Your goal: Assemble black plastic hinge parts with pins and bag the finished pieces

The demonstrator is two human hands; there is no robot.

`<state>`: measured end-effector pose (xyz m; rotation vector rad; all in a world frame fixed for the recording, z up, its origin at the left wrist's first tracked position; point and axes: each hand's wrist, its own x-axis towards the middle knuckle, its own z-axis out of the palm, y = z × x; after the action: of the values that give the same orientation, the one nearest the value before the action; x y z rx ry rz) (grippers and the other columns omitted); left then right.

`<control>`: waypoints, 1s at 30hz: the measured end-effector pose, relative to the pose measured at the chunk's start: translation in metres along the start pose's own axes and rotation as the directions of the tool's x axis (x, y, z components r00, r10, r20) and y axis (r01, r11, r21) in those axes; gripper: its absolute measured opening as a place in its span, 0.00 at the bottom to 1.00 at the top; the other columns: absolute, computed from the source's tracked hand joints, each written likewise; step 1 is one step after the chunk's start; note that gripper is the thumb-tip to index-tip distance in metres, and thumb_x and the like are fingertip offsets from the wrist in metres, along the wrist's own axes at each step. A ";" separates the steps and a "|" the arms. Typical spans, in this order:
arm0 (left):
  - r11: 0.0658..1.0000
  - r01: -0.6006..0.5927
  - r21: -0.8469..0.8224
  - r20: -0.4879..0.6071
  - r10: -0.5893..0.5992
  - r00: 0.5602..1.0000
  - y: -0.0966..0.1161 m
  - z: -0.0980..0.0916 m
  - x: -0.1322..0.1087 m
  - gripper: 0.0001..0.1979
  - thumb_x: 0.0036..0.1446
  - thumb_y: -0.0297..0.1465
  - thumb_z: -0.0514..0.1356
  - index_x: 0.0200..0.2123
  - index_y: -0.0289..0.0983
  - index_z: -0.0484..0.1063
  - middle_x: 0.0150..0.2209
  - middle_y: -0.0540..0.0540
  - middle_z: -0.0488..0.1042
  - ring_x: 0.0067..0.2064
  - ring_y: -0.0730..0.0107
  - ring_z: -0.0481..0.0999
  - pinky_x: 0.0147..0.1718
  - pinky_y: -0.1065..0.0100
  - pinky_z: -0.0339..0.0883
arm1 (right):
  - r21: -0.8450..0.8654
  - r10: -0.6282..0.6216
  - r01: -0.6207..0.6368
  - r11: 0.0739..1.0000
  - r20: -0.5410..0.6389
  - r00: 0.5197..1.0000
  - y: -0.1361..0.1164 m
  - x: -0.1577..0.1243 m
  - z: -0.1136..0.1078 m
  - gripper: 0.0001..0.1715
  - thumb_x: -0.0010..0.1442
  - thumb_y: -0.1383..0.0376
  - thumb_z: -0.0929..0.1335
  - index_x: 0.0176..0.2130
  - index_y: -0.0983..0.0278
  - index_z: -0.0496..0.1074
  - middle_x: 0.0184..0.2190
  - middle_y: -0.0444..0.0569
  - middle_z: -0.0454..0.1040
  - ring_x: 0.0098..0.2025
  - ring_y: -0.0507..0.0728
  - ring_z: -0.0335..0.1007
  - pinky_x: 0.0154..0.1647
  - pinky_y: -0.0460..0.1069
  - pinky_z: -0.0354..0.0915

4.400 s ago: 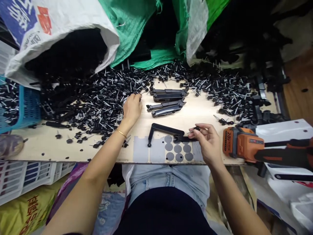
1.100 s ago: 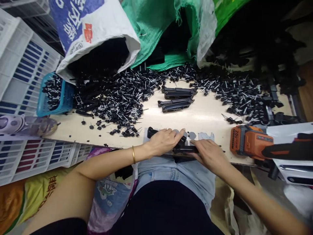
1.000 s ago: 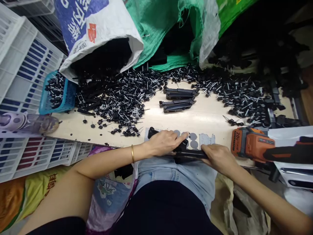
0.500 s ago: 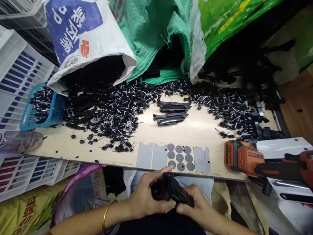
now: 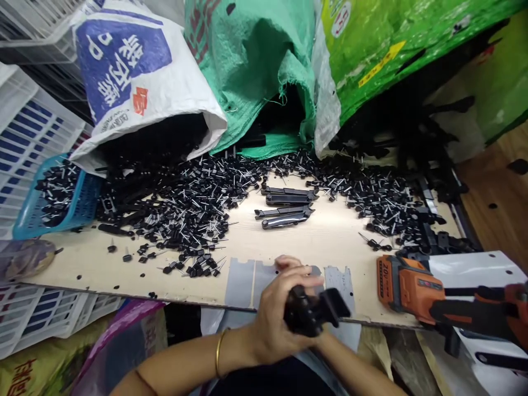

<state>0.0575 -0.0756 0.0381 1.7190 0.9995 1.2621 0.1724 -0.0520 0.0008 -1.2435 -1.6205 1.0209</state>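
Observation:
My left hand (image 5: pixel 280 308) is closed around a black plastic part (image 5: pixel 315 312), held up in front of the near edge of the wooden board (image 5: pixel 322 247). My right hand is almost wholly hidden behind the left hand and the part; only its forearm (image 5: pixel 355 368) shows, and its fingers cannot be seen. Several finished black arm pieces (image 5: pixel 284 206) lie side by side in the middle of the board. A wide scatter of small black pins (image 5: pixel 185 198) with metal shafts covers the far half of the board.
An orange cordless drill (image 5: pixel 412 289) lies at the board's right end. A blue basket (image 5: pixel 49 201) of pins sits at the left, white crates (image 5: pixel 25 137) beyond it. White and green woven sacks (image 5: pixel 247 71) stand behind. Grey sticker sheets (image 5: pixel 243 275) lie near the front edge.
Both hands took the black part off the board, pulled it down toward my lap, then lifted it. The left hand now wraps over it and hides the right hand. The view has tilted upward.

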 end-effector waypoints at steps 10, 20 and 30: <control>0.558 -0.313 0.769 0.347 0.049 0.937 -0.113 0.031 0.046 0.30 0.56 0.45 0.61 0.55 0.33 0.63 0.63 0.29 0.57 0.66 0.46 0.54 0.60 0.43 0.55 | -0.540 -0.102 0.107 0.835 0.039 0.994 0.049 0.199 -0.064 0.08 0.59 0.64 0.62 0.34 0.63 0.69 0.35 0.53 0.72 0.40 0.59 0.67 0.46 0.54 0.64; 0.587 -0.262 0.766 0.416 -0.141 0.898 -0.133 0.009 0.099 0.36 0.55 0.48 0.60 0.61 0.34 0.59 0.64 0.33 0.56 0.68 0.46 0.47 0.64 0.44 0.43 | -0.755 0.072 0.137 0.642 0.236 0.969 0.049 0.380 0.077 0.29 0.57 0.71 0.66 0.58 0.77 0.60 0.51 0.68 0.68 0.51 0.68 0.66 0.49 0.61 0.61; 0.631 0.075 0.772 -0.105 0.010 0.994 -0.127 -0.139 0.107 0.17 0.63 0.23 0.44 0.50 0.34 0.67 0.48 0.41 0.73 0.52 0.64 0.71 0.53 0.55 0.66 | -0.659 -0.087 0.037 0.751 -0.044 0.995 0.000 0.234 -0.072 0.20 0.56 0.51 0.69 0.39 0.64 0.73 0.33 0.55 0.76 0.33 0.57 0.71 0.35 0.52 0.63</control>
<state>-0.0742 0.0902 -0.0076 2.2617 1.8228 0.9310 0.2018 0.1844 0.0554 -1.6386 -2.0337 0.3318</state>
